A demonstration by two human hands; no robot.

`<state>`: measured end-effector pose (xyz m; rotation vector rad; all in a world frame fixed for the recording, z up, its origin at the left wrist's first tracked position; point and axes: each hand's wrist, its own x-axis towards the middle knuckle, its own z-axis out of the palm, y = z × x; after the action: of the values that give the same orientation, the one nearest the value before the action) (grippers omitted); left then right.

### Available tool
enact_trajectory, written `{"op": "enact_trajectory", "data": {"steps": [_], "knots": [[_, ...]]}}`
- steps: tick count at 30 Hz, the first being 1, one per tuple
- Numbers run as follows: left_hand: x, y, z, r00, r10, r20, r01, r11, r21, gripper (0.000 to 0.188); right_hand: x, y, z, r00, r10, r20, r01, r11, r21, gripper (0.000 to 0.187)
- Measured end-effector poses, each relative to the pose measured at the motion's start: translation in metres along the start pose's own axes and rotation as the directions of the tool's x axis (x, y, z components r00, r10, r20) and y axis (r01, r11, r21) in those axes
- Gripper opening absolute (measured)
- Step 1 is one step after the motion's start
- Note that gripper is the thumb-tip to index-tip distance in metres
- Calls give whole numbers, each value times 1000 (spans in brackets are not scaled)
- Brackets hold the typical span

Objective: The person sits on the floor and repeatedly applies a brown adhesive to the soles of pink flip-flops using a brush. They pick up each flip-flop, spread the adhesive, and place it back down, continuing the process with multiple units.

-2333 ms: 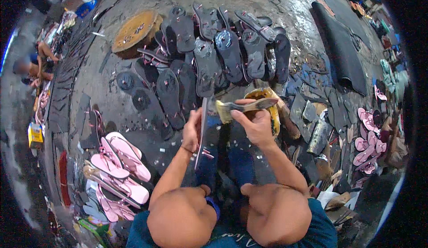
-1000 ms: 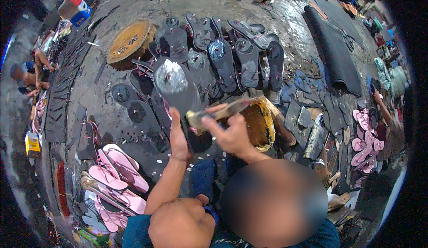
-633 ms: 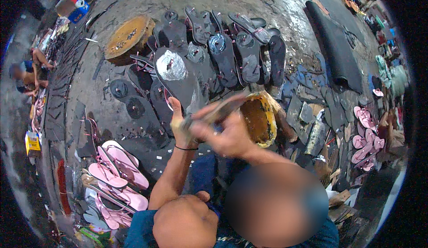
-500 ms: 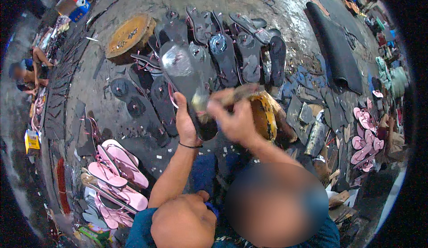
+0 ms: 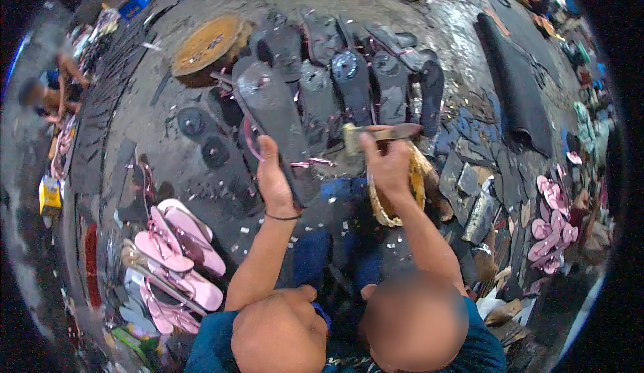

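Observation:
My left hand (image 5: 274, 182) grips a large black flip-flop (image 5: 265, 101) by its edge, thumb upright along the side. Its sole faces me, and a pink strap (image 5: 252, 138) shows past the rim. My other fingers are hidden behind it. In my right hand (image 5: 390, 168) is a short tool (image 5: 396, 131) with a brown handle and a pale yellowish head, held apart from the flip-flop; its exact kind is unclear. Below that hand stands a round yellow-orange thing (image 5: 417, 188) with a rough pale rim. Several dark flip-flops (image 5: 352, 94) lie in a row beyond my hands.
Pink flip-flops (image 5: 164, 242) are piled at left, with more pink pairs (image 5: 555, 229) at far right. A round wooden block (image 5: 209, 43) stands at the back left. A rolled black sheet (image 5: 510, 81) and rubber scraps (image 5: 463, 165) cover the right. Another person (image 5: 57, 91) sits at far left.
My right hand has drawn the tool rightward, off the lower part of the flip-flop. My left hand keeps its hold. The whole scene sits slightly further right in the picture.

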<state>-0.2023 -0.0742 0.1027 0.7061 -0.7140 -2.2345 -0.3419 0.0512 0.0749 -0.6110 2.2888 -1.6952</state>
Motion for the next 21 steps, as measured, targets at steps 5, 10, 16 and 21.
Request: {"op": "enact_trajectory", "data": {"steps": [5,10,16,21], "knots": [[-4,-23,-44,952,-274,-139,284,957,55,48,-72,-74,23,831,-102,546,-79,952,297,20],[33,9,-54,968,-222,121,245,940,-236,51,-48,-75,-12,947,105,302,-211,915,344,15],[113,92,-132,983,71,-168,-114,959,-260,61,-78,-38,0,919,157,360,-271,917,292,21],[59,48,-174,846,-22,-533,85,992,94,55,-75,-5,-32,918,296,266,-366,888,277,27]]}}
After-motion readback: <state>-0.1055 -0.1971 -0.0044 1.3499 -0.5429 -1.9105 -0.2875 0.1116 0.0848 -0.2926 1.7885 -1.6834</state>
